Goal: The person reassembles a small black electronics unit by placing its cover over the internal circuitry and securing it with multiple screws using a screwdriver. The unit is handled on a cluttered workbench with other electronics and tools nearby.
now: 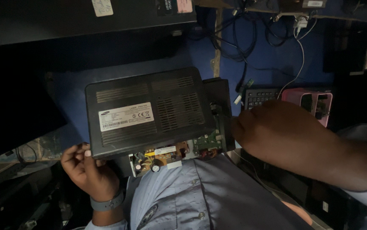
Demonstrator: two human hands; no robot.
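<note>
1. Black vented casing (149,113) sits propped against the person's chest, tilted, not flat on any worktop. Could slide off.
2. Left hand (87,168) fingers curl under the lower left corner: a light grip on one edge only.
3. Right hand (277,132) is at the right edge; whether its fingers grasp anything, cannot tell, they're hidden.
4. Exposed circuit board (172,153) sticks out below, touching the shirt (209,196); snagging or bending components is a risk.
5. Dim light makes slips likelier.

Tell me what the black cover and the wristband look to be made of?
Cover: likely moulded plastic, matte black; rows of vent slots and a paper label suggest it. Wristband: grey, smooth and dull, probably rubber or silicone, though the dim light leaves it uncertain.
</note>
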